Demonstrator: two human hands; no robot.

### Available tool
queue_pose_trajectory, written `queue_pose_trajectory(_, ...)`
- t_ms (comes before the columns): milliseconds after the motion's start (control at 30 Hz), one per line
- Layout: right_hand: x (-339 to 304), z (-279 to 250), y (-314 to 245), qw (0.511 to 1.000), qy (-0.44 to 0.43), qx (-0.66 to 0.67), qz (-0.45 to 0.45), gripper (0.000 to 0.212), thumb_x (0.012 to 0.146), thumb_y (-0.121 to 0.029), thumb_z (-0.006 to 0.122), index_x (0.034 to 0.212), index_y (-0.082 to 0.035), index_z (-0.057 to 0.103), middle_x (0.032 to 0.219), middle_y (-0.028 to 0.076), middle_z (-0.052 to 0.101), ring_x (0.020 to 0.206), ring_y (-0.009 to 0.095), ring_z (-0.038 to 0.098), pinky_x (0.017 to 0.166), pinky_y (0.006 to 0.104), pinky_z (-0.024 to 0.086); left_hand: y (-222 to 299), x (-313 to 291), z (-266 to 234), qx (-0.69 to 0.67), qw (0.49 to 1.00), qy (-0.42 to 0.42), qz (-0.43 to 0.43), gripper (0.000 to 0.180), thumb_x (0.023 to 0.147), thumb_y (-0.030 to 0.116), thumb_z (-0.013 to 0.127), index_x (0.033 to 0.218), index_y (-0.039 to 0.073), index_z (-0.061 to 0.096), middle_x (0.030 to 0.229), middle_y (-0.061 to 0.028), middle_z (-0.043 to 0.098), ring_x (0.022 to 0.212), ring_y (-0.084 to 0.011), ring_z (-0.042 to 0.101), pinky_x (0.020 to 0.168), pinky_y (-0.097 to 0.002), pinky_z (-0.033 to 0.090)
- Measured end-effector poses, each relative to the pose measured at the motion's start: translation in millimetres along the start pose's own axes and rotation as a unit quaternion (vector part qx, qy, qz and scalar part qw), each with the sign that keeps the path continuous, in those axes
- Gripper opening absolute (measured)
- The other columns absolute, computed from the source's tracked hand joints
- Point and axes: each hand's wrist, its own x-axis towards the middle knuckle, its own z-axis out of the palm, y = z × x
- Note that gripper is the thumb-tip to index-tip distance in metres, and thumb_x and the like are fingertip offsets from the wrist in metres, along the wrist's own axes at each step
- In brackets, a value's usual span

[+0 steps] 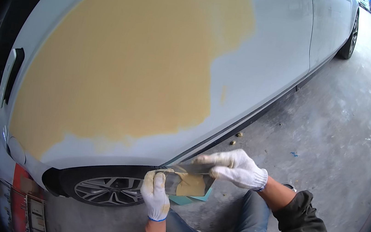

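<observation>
My left hand (155,196), in a white knit glove with tan smears, grips a dark flat putty board (170,184) by its left end. A patch of tan putty (191,185) lies on the board. Just above the board's right end is my right hand (240,169), gloved too, its fingers stretched leftward along a thin grey scraper (194,167). Motion blurs the scraper, and its edge hangs over the board. Beyond my hands stands a white car (268,47), a broad layer of tan filler (127,58) spread over its side panel.
A car wheel (109,190) sits left of my hands. Green sheets (180,200) show below the board, near my legs (252,217). Two small tan lumps (236,138) and a blue scrap (294,154) lie on the concrete floor (333,120). A red-sided rack (22,198) stands lower left.
</observation>
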Motion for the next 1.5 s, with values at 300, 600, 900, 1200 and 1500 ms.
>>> queue_pose_trajectory(300, -29.1, -30.7, 16.7, 0.944, 0.112, -0.309, -0.011, 0.029, 0.096, -0.009, 0.060, 0.124, -0.010, 0.068, 0.121, 0.009, 0.069, 0.103, 0.018, 0.066, 0.092, 0.0313, 0.053, -2.2, -8.1, -9.6, -0.111, 0.988, 0.103, -0.002, 0.022, 0.103, 0.016, 0.048, 0.094, -0.002, 0.058, 0.088, -0.0045, 0.060, 0.080, -0.0113, 0.057, 0.073, -0.0265, 0.048)
queue_pose_trajectory(600, -53.8, 30.9, 33.6, 0.979, 0.148, 0.126, 0.058, 0.050, 0.093, -0.023, 0.070, 0.135, 0.000, 0.056, 0.103, 0.005, 0.070, 0.088, 0.008, 0.062, 0.078, 0.0235, 0.052, -1.8, -28.8, -11.0, -0.009, 1.000, -0.019, 0.010, 0.021, 0.101, 0.017, 0.051, 0.097, -0.003, 0.058, 0.093, -0.0087, 0.064, 0.083, -0.0144, 0.060, 0.080, -0.0287, 0.050)
queue_pose_trajectory(900, -44.2, 27.6, 20.2, 0.956, 0.270, -0.112, 0.030, 0.023, 0.097, -0.010, 0.061, 0.113, 0.007, 0.063, 0.098, 0.003, 0.068, 0.086, 0.008, 0.063, 0.079, 0.0252, 0.053, 1.2, -28.4, -20.4, 0.020, 0.996, 0.074, 0.039, 0.023, 0.104, 0.020, 0.049, 0.101, -0.001, 0.058, 0.094, -0.0056, 0.061, 0.085, -0.0120, 0.058, 0.078, -0.0276, 0.049)
queue_pose_trajectory(1200, -19.9, 78.5, 52.2, 0.944, 0.325, 0.008, 0.061, 0.017, 0.095, -0.011, 0.065, 0.098, 0.006, 0.068, 0.085, 0.000, 0.067, 0.076, 0.004, 0.059, 0.066, 0.0233, 0.051, -2.6, -53.3, 3.6, 0.039, 0.996, 0.060, 0.053, 0.027, 0.104, 0.022, 0.048, 0.107, -0.003, 0.058, 0.103, -0.0120, 0.061, 0.092, -0.0174, 0.058, 0.082, -0.0325, 0.049)
queue_pose_trajectory(1500, -12.1, 74.2, 62.9, 0.895, 0.422, 0.136, -0.046, 0.016, 0.096, -0.011, 0.064, 0.103, 0.003, 0.065, 0.093, 0.002, 0.068, 0.079, 0.007, 0.060, 0.072, 0.0243, 0.051, 8.8, -65.9, 30.0, 0.056, 0.994, -0.051, 0.074, 0.019, 0.100, 0.014, 0.054, 0.108, 0.000, 0.063, 0.083, -0.0135, 0.067, 0.071, -0.0233, 0.064, 0.067, -0.0338, 0.050)
